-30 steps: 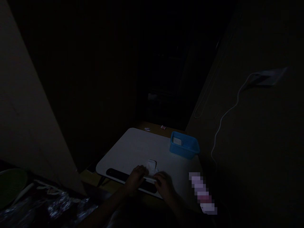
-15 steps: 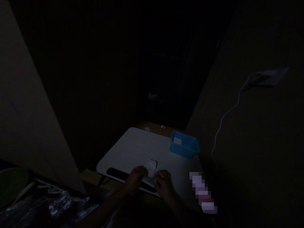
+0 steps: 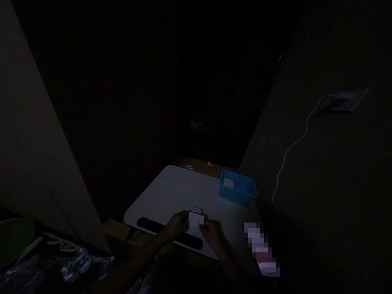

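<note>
In dim light, a small white sheet-like piece (image 3: 196,220) is held between my two hands over the near part of a white folding table (image 3: 180,188). My left hand (image 3: 178,224) pinches its left edge, and my right hand (image 3: 210,230) grips its lower right side. Just behind the piece, a pale item with a rounded end (image 3: 197,210) shows on the tabletop, partly covered. Whether the two are joined cannot be made out.
A blue basket (image 3: 239,198) with a white item inside stands at the table's back right. Small packets (image 3: 210,165) lie beyond the back edge. A white cable (image 3: 283,163) hangs along the right wall. Crinkled plastic (image 3: 75,263) lies lower left.
The white piece has been raised and spread flat between my hands, covering more of the pale item behind it. My right hand has turned slightly and uncovered more of the table's dark slot.
</note>
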Demonstrator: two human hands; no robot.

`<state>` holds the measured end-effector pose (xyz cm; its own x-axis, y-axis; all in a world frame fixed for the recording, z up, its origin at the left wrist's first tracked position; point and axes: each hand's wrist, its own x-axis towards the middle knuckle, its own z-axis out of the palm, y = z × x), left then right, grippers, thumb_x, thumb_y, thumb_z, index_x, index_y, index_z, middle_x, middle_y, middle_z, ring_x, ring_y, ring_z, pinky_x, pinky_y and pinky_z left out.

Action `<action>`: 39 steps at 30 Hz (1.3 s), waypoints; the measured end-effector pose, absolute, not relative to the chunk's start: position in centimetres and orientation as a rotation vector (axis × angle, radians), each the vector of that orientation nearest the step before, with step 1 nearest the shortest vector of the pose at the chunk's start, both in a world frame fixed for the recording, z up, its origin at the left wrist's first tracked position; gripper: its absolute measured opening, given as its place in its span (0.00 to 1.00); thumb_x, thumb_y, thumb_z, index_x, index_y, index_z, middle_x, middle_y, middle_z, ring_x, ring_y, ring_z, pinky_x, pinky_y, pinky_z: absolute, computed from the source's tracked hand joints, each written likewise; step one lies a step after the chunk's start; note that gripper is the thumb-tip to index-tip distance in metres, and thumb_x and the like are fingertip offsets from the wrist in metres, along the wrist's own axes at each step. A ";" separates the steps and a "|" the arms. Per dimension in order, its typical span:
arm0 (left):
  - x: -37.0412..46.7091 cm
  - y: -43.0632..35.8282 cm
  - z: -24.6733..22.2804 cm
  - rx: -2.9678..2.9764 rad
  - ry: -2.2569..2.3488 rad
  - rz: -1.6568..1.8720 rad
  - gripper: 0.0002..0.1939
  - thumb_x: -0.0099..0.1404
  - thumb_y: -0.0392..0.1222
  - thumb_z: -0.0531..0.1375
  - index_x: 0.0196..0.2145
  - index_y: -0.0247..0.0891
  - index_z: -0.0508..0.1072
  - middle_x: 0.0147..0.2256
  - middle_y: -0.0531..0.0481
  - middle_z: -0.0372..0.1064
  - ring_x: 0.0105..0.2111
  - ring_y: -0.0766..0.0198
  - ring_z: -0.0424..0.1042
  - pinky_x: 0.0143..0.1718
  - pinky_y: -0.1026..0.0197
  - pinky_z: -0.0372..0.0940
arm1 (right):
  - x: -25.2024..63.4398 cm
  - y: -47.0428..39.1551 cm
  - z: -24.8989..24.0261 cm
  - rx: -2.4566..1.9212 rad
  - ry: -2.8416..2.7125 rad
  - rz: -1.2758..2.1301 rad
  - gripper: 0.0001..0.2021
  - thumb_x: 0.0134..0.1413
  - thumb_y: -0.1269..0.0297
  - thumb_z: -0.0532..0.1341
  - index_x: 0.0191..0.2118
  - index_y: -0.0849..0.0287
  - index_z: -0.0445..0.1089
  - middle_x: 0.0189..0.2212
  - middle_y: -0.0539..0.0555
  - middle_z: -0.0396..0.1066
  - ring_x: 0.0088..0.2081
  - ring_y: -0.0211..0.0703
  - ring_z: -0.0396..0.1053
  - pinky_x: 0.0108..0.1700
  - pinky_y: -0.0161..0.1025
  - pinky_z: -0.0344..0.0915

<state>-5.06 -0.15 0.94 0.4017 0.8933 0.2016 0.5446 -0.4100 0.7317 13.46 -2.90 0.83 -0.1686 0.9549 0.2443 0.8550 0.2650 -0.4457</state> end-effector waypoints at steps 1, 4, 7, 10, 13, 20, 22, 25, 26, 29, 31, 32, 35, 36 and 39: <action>-4.9 0.1 0.9 2.061 1.214 0.827 0.13 0.54 0.35 0.50 0.39 0.35 0.65 0.31 0.49 0.70 0.31 0.64 0.69 0.31 0.65 0.61 | 13.4 -2.5 0.8 -1.666 -2.043 0.283 0.14 0.50 0.61 0.53 0.20 0.59 0.69 0.19 0.50 0.68 0.23 0.35 0.63 0.25 0.31 0.52; -4.4 0.6 0.7 1.992 1.235 0.913 0.16 0.55 0.36 0.51 0.43 0.34 0.61 0.29 0.50 0.70 0.27 0.66 0.69 0.27 0.66 0.61 | 13.3 -1.7 0.6 -1.726 -1.984 0.209 0.13 0.50 0.61 0.53 0.22 0.59 0.69 0.21 0.51 0.69 0.24 0.36 0.64 0.27 0.31 0.52; -4.1 0.8 0.7 1.936 1.262 0.937 0.17 0.58 0.39 0.49 0.46 0.34 0.58 0.25 0.53 0.69 0.22 0.67 0.68 0.23 0.67 0.60 | 13.3 -1.4 0.6 -1.750 -1.953 0.114 0.12 0.52 0.61 0.52 0.27 0.59 0.70 0.25 0.53 0.70 0.29 0.38 0.65 0.32 0.31 0.55; -3.9 0.7 1.4 2.053 1.345 0.963 0.18 0.59 0.41 0.50 0.47 0.36 0.59 0.30 0.49 0.70 0.28 0.64 0.69 0.29 0.63 0.62 | 13.3 -1.3 0.7 -1.793 -1.934 0.072 0.12 0.54 0.62 0.50 0.32 0.58 0.69 0.30 0.54 0.70 0.33 0.39 0.66 0.35 0.32 0.56; -3.5 0.5 2.1 2.380 1.378 0.976 0.18 0.59 0.40 0.51 0.48 0.38 0.62 0.42 0.45 0.67 0.41 0.59 0.66 0.42 0.57 0.59 | 13.3 -1.3 0.9 -1.847 -1.955 0.087 0.10 0.52 0.61 0.52 0.34 0.57 0.69 0.31 0.53 0.70 0.33 0.40 0.66 0.35 0.33 0.57; -1.8 1.0 0.7 2.768 1.225 0.543 0.23 0.63 0.36 0.45 0.56 0.35 0.53 0.56 0.41 0.52 0.55 0.58 0.52 0.51 0.49 0.50 | 12.2 -2.0 0.2 -1.774 -1.981 -0.143 0.23 0.46 0.73 0.52 0.52 0.61 0.58 0.50 0.59 0.60 0.52 0.47 0.55 0.52 0.43 0.51; -1.8 1.2 0.6 2.776 1.215 0.448 0.23 0.63 0.38 0.43 0.56 0.34 0.52 0.56 0.40 0.50 0.56 0.57 0.49 0.53 0.45 0.45 | 11.8 -2.2 -0.2 -1.757 -2.098 -0.130 0.24 0.47 0.75 0.49 0.54 0.62 0.56 0.54 0.59 0.57 0.56 0.47 0.50 0.55 0.46 0.46; -2.2 1.3 0.9 2.783 1.171 0.344 0.23 0.64 0.40 0.42 0.57 0.33 0.50 0.57 0.38 0.45 0.57 0.56 0.46 0.54 0.42 0.39 | 11.8 -2.4 -0.4 -1.799 -2.208 -0.051 0.24 0.51 0.74 0.46 0.56 0.63 0.52 0.57 0.59 0.50 0.58 0.46 0.45 0.56 0.51 0.39; -2.3 1.3 1.0 2.785 1.155 0.326 0.24 0.64 0.40 0.42 0.57 0.33 0.49 0.58 0.38 0.44 0.58 0.56 0.45 0.54 0.42 0.38 | 11.9 -2.5 -0.3 -1.810 -2.220 -0.034 0.24 0.53 0.72 0.45 0.57 0.62 0.51 0.58 0.59 0.48 0.58 0.46 0.44 0.57 0.53 0.36; -2.6 1.3 1.2 2.777 1.138 0.283 0.25 0.64 0.40 0.42 0.58 0.33 0.47 0.58 0.39 0.42 0.58 0.56 0.43 0.54 0.41 0.35 | 12.3 -2.9 0.0 -1.804 -2.224 -0.017 0.22 0.57 0.63 0.42 0.57 0.60 0.51 0.58 0.58 0.47 0.59 0.46 0.42 0.57 0.56 0.29; -2.6 1.3 1.2 2.763 1.151 0.256 0.25 0.63 0.39 0.43 0.58 0.33 0.47 0.58 0.38 0.42 0.58 0.55 0.43 0.54 0.40 0.35 | 12.5 -3.1 0.2 -1.801 -2.218 -0.004 0.23 0.57 0.58 0.41 0.57 0.61 0.51 0.58 0.59 0.47 0.59 0.47 0.42 0.57 0.56 0.30; -2.5 1.3 1.2 2.757 1.157 0.253 0.25 0.62 0.39 0.43 0.58 0.33 0.48 0.58 0.38 0.43 0.58 0.55 0.44 0.54 0.40 0.35 | 12.5 -3.1 0.2 -1.799 -2.215 0.006 0.24 0.57 0.57 0.41 0.57 0.61 0.51 0.58 0.59 0.47 0.59 0.47 0.42 0.57 0.55 0.31; -2.4 1.3 1.2 2.738 1.169 0.284 0.25 0.62 0.38 0.43 0.57 0.34 0.49 0.58 0.38 0.45 0.57 0.55 0.45 0.53 0.39 0.35 | 12.9 -3.1 0.2 -1.790 -2.216 0.033 0.26 0.56 0.55 0.43 0.57 0.63 0.49 0.58 0.61 0.46 0.59 0.49 0.42 0.56 0.54 0.35; -2.3 1.3 1.2 2.728 1.176 0.297 0.25 0.62 0.38 0.43 0.57 0.34 0.49 0.57 0.38 0.45 0.57 0.55 0.45 0.53 0.38 0.36 | 13.0 -3.1 0.3 -1.777 -2.221 0.029 0.27 0.54 0.55 0.46 0.57 0.64 0.49 0.58 0.61 0.45 0.59 0.50 0.41 0.56 0.54 0.36; -2.1 1.5 1.6 2.671 1.207 0.314 0.24 0.62 0.38 0.44 0.56 0.35 0.52 0.56 0.39 0.49 0.56 0.55 0.48 0.52 0.38 0.38 | 13.3 -3.4 1.1 -1.653 -2.287 -0.040 0.27 0.49 0.58 0.52 0.56 0.61 0.53 0.58 0.59 0.47 0.59 0.51 0.39 0.56 0.53 0.36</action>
<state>-2.11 1.52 1.58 0.6453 0.7556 0.1124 0.7146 -0.6491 0.2607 13.31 -3.37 1.06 -0.2804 0.9210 0.2705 0.9298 0.3305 -0.1617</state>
